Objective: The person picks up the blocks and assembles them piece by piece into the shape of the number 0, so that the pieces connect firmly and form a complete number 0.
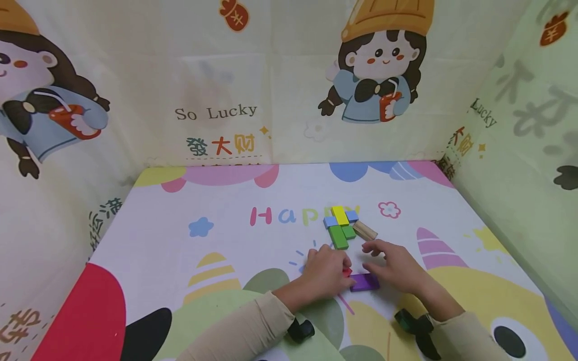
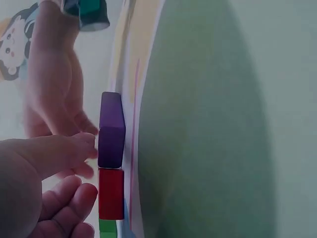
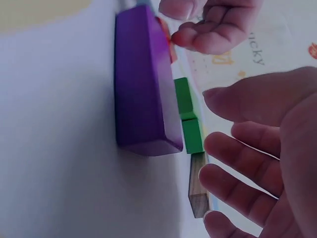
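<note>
In the head view, a purple block (image 1: 365, 282) lies near the front of the mat, beside a mostly hidden red block (image 1: 346, 272). My left hand (image 1: 325, 271) hovers over the red block, its fingers loosely bent and its thumb beside the purple block's left end. The left wrist view has the purple block (image 2: 111, 131) and red block (image 2: 111, 193) end to end; whether the fingertips press them is unclear. My right hand (image 1: 399, 265) is held with fingers spread and slightly bent, nothing between them, just right of the purple block (image 3: 136, 79).
Beyond the hands lies a cluster of blocks: a long green block (image 1: 337, 237), a small green block (image 1: 348, 232), a yellow block (image 1: 340, 215) and two blue blocks (image 1: 330, 222). A wooden block (image 1: 365, 230) is slanted at its right. Printed cloth walls (image 1: 289, 135) surround the mat.
</note>
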Action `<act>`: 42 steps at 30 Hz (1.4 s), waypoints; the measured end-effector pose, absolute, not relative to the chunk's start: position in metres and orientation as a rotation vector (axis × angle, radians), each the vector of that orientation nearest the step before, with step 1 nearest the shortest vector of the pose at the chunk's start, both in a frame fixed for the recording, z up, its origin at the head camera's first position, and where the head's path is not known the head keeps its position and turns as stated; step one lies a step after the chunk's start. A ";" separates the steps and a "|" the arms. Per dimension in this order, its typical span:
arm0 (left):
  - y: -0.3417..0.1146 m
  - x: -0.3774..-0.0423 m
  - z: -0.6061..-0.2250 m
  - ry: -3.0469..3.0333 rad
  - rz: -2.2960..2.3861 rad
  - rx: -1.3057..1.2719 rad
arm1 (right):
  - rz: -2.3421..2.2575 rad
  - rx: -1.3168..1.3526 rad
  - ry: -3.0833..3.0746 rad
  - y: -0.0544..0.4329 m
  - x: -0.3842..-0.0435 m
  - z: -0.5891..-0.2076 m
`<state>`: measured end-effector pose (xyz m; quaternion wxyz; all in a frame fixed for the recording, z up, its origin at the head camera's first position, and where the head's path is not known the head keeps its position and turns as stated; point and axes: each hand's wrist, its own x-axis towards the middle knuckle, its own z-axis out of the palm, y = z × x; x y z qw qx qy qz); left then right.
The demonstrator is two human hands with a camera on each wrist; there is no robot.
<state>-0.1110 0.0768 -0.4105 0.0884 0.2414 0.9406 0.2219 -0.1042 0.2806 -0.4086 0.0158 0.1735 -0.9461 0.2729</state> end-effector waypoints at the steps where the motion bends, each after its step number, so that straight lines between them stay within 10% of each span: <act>1: 0.077 -0.111 -0.411 2.799 0.651 0.707 | 0.841 0.540 -2.947 0.280 -0.108 -0.409; 42: 0.078 -0.110 -0.410 2.799 0.644 0.722 | 0.779 0.413 -3.104 0.264 -0.172 -0.412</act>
